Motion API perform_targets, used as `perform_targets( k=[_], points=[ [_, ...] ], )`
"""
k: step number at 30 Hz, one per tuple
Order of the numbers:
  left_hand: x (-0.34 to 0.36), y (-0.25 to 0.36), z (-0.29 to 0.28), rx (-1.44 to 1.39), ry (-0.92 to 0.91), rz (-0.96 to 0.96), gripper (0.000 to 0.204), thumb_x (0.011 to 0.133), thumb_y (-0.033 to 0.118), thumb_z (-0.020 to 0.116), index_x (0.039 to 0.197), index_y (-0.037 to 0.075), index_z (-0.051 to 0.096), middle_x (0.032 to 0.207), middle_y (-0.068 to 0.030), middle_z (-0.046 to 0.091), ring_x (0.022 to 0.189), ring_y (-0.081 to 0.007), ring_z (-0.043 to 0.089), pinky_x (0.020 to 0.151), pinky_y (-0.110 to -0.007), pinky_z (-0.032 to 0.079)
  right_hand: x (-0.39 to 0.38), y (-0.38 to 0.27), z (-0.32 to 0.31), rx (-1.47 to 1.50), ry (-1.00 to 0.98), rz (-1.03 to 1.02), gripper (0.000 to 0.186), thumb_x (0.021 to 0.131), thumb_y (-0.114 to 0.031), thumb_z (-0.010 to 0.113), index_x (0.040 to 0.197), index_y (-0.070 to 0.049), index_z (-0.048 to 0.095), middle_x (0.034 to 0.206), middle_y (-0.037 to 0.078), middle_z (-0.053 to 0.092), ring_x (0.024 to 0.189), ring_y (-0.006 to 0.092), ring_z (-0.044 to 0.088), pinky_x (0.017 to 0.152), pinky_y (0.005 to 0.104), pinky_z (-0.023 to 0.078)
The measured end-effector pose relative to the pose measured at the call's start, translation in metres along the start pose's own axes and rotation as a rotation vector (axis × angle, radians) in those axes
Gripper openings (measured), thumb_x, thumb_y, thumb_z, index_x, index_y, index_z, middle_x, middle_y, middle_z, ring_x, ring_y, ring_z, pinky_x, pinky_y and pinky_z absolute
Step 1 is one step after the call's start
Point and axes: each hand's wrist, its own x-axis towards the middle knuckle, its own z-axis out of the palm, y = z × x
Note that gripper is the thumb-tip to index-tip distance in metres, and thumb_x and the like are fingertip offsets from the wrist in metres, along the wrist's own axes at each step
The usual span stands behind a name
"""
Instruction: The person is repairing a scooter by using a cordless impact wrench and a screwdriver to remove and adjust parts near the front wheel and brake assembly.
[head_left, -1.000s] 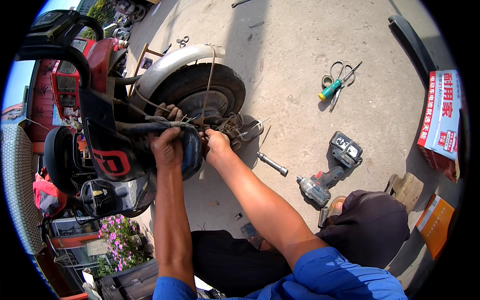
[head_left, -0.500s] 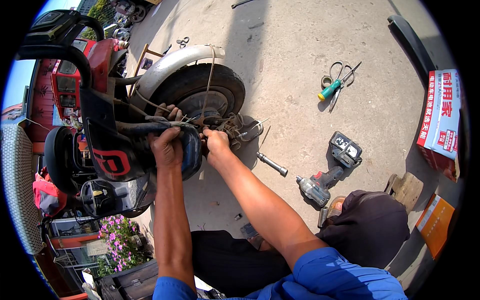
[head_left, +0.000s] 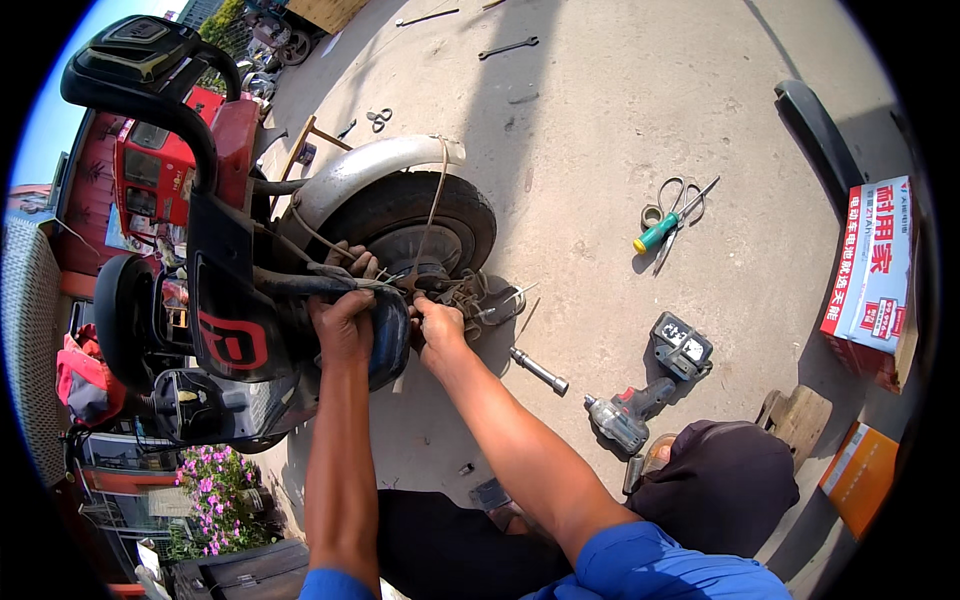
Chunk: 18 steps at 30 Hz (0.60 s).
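Note:
A scooter (head_left: 205, 240) with a black and red body fills the left side, its wheel (head_left: 478, 215) under a silver mudguard (head_left: 375, 155). My left hand (head_left: 343, 318) is closed around a bundle of thin wires (head_left: 385, 286) beside a dark tube (head_left: 290, 282); its fingertips show on the far side. Close by, my right hand (head_left: 438, 325) pinches at the wheel hub, thumb and forefinger together. What lies between those fingers is too small to make out. A tan cord (head_left: 436, 205) runs over the mudguard to the hub, near a tangle of wires (head_left: 465, 297).
On the concrete lie a socket (head_left: 540, 370), a cordless impact driver (head_left: 625, 415), a battery pack (head_left: 682, 345), a green-handled screwdriver (head_left: 660, 232), scissors (head_left: 690, 195), a tape roll (head_left: 652, 215) and a spanner (head_left: 508, 48). A printed carton (head_left: 870, 275) stands at right.
The view has shifted, bringing the spanner at the top fully into sight. Both hands stay at the wires and hub, with only slight finger movement.

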Motion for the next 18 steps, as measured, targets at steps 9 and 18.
perform_targets(
  k=[9,18],
  points=[
    [0.000,-0.003,-0.002,0.026,0.016,0.021,0.073,0.056,-0.013,0.049,0.129,-0.008,0.045,0.124,-0.0195,0.054,0.116,-0.0317,0.058,0.109,-0.042,0.044,0.002,0.004,0.005,-0.024,0.096,-0.113,0.010,0.087,-0.001,0.060,0.077,0.003,0.059,0.075,0.010,0.063,0.060,0.0176,0.059,0.054,0.0283,0.047],
    [-0.001,-0.003,-0.001,0.019,0.000,0.030,0.073,0.058,-0.012,0.051,0.130,-0.007,0.044,0.124,-0.0197,0.055,0.116,-0.0312,0.058,0.109,-0.040,0.043,0.021,0.008,-0.004,0.115,0.002,0.053,0.008,0.092,-0.005,0.052,0.090,-0.001,0.058,0.072,0.005,0.058,0.057,0.0140,0.053,0.053,0.0270,0.045]
  ],
)
